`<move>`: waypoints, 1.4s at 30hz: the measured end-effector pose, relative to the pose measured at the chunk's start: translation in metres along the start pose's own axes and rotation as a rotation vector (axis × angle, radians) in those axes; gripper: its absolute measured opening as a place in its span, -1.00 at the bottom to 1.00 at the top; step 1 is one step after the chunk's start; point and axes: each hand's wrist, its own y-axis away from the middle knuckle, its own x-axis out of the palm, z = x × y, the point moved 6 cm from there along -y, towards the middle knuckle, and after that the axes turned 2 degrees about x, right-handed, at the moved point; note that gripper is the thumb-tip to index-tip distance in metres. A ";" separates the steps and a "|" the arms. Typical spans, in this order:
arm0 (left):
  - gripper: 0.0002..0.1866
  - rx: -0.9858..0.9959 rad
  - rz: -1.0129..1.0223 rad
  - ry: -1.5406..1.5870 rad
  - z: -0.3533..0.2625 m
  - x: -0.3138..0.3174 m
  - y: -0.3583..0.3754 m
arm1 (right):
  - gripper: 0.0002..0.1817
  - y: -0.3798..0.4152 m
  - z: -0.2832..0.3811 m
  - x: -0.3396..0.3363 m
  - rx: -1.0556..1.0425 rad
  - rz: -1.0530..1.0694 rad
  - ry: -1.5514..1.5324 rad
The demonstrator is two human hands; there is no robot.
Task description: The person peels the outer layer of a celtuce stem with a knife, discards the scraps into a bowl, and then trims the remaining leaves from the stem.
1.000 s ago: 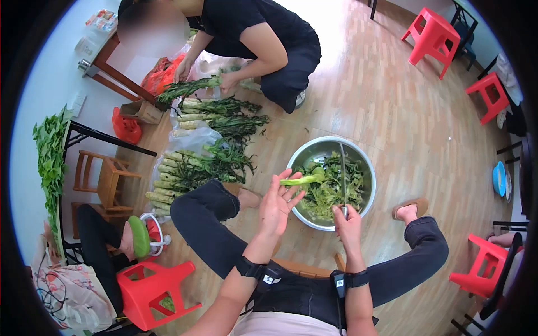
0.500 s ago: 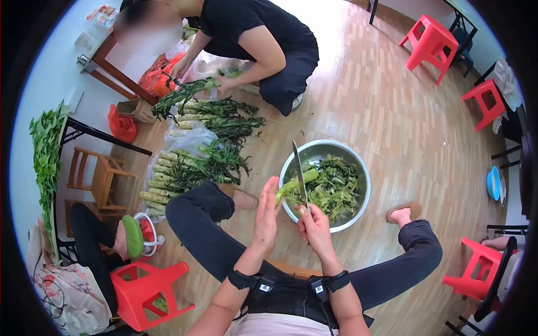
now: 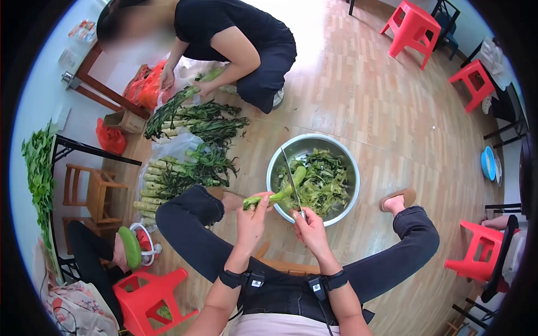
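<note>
My left hand [image 3: 251,221] is closed around a peeled-looking green celtuce stem [image 3: 278,196], which points up and to the right over the basin. In my right hand [image 3: 312,234] is a long-bladed knife [image 3: 290,175], its handle in my fist and its blade pointing up and left, crossing the stem in this view. Beneath both lies a steel basin [image 3: 357,189] on the floor between my feet. Green leaves and peelings [image 3: 328,187] fill much of its bottom.
Leafy celtuce stalks [image 3: 185,176] lie in rows on plastic at the left. Beyond them a crouching person [image 3: 235,47] handles another leafy stalk [image 3: 174,109]. Red stools [image 3: 148,302] stand at the lower left and along the right. Wooden chairs [image 3: 101,185] are at the left.
My left hand has gone from flat, fingers stretched beside the stem, to gripping it. The stem and knife have shifted lower and left. The other person's stalk has been lowered toward the pile.
</note>
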 end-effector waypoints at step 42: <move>-0.81 -0.009 -0.094 0.126 0.009 -0.012 -0.004 | -0.67 0.023 0.037 0.008 -0.271 -0.224 0.869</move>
